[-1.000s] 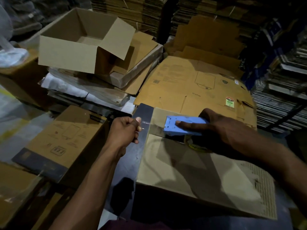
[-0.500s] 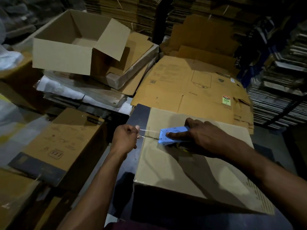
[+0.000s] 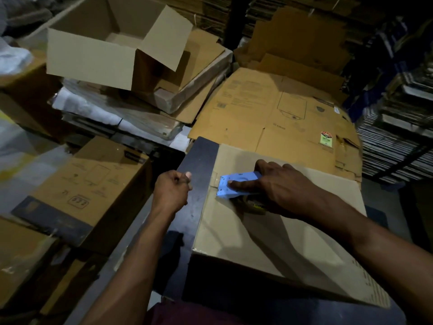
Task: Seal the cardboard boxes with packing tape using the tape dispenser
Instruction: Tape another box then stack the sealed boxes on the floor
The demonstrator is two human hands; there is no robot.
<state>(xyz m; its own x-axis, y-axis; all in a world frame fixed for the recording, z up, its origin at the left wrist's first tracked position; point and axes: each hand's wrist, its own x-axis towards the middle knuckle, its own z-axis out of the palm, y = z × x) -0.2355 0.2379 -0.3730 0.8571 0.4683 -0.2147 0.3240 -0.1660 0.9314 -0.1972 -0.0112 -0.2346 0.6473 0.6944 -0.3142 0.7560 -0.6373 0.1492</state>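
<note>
- The right hand [image 3: 278, 188] lies over the blue tape dispenser [image 3: 236, 185], gripping it, with the index finger stretched flat along its top toward the left edge.
- The dispenser rests on the top of the closed cardboard box [image 3: 269, 233], near that box's left edge and toward its far side.
- The right forearm comes in from the lower right and crosses the box top at a slant, wrist low against the cardboard.
- The left hand [image 3: 173, 190] is clenched into a fist just left of the box, over the dark strip [image 3: 199, 184] beside it, thumb on top. It seems to pinch the tape end, though the tape itself is too faint to make out.
- The left forearm rises from the bottom centre, nearly straight, wrist bent slightly inward.
- The 2 hands sit close together, apart by a short gap.
- An open box [image 3: 103, 50] stands on a stack at upper left; flattened cardboard [image 3: 276, 113] lies beyond the sealed box; another closed box [image 3: 86, 186] sits lower left.
</note>
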